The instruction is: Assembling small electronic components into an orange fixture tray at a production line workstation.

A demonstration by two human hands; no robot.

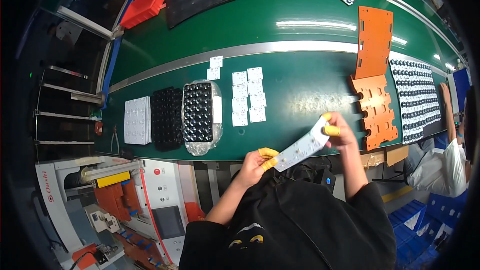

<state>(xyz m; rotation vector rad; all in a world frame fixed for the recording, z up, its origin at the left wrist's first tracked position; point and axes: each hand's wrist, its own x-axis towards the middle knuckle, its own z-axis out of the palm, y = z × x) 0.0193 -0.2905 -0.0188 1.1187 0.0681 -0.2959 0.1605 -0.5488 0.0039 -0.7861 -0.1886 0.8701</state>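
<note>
A long white circuit board panel (301, 148) is held tilted in front of my body, over the table's near edge. My left hand (256, 166), with yellow finger cots, pinches its lower left end. At the upper right end my right hand (338, 131), also in yellow finger cots, grips the panel. Beyond it on the green table lie two columns of small white square boards (248, 96), with a few more white boards (214, 67) farther back. A black tray of round dark parts (198, 111) rests in clear plastic wrap to their left.
Left of that tray are black trays (166, 118), a stack of white panels (137, 120) and pliers (115, 139). Orange fixture plates (374, 42) stand right, beside boards with black round parts (415, 97). A co-worker's arm (446, 110) reaches in at right. A red bin (143, 7) sits far left.
</note>
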